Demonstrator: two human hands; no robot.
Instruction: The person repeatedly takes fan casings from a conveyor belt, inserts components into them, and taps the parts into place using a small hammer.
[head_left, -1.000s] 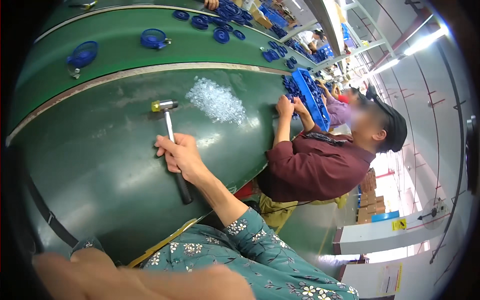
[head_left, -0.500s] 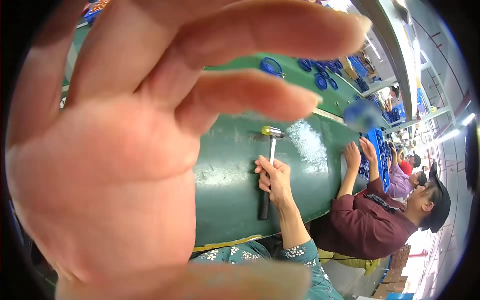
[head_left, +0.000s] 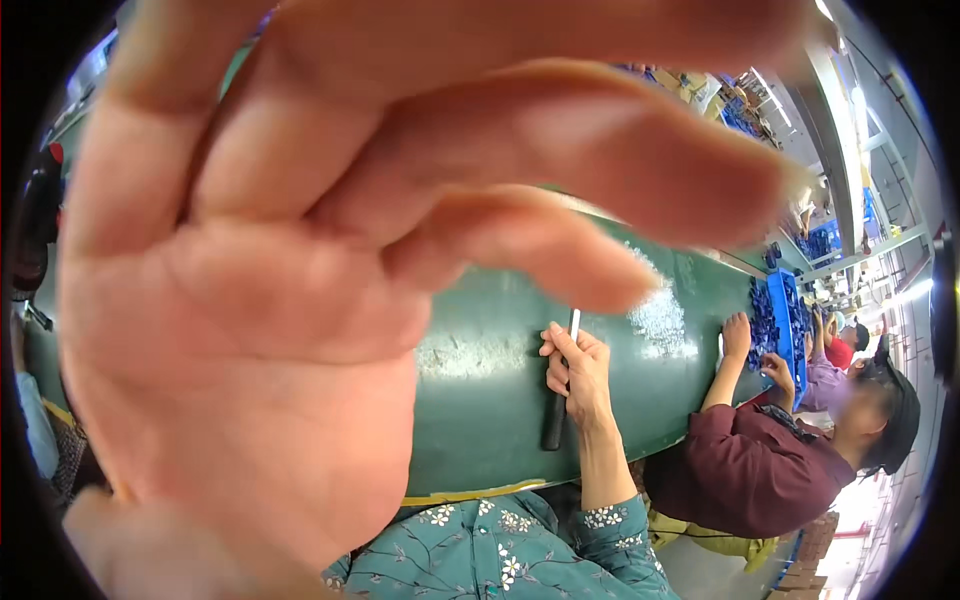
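My left hand (head_left: 250, 330) fills the left half of the view, very close up, palm toward me. Its fingers are apart and partly curved, and nothing shows in it. Lower, past it, my right hand (head_left: 582, 370) is closed around the shaft of a hammer (head_left: 553, 425) with a black grip. The hammer lies along the green work surface (head_left: 480, 430), its head hidden behind a finger of my left hand. Beyond the hammer is a spread of small clear, shiny pieces (head_left: 665, 325), partly covered by the same hand.
On the right, a co-worker in a maroon top (head_left: 750, 470) and black cap reaches over the work surface. Near their hands are a blue crate (head_left: 788, 320) and a heap of dark blue parts (head_left: 764, 325). A white frame post (head_left: 838, 130) rises at upper right.
My left hand has shifted right and up across the view, now covering the hammer's head and the blue baskets. The co-worker's hands have moved apart. My right hand keeps its grip.
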